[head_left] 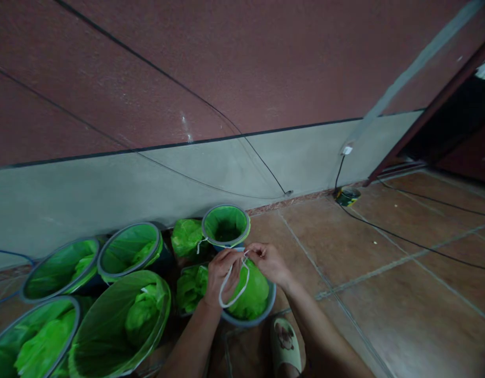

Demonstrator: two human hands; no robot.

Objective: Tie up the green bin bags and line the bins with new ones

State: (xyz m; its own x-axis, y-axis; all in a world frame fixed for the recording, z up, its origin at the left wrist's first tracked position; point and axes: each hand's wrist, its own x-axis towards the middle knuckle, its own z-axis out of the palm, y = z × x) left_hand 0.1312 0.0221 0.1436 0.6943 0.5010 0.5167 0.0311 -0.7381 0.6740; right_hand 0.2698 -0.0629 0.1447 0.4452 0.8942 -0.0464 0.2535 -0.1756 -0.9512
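My left hand (pixel 222 275) and my right hand (pixel 270 261) meet above a grey bin (pixel 266 310) lined with a bright green bag (pixel 252 294). Both hands pinch a white drawstring (pixel 234 286) that hangs in a loop from the bag's gathered top. The fingers of each hand are closed on the string. The bag bulges up out of the bin. Just behind it stands another lined bin (pixel 226 226) with its bag open.
Several more grey bins with green liners (pixel 130 249) crowd the floor at the left along a grey and maroon wall. A tied green bag (pixel 187 236) sits between them. My slippered foot (pixel 285 344) is below. Black cables (pixel 403 236) cross the brown tiles; a doorway opens right.
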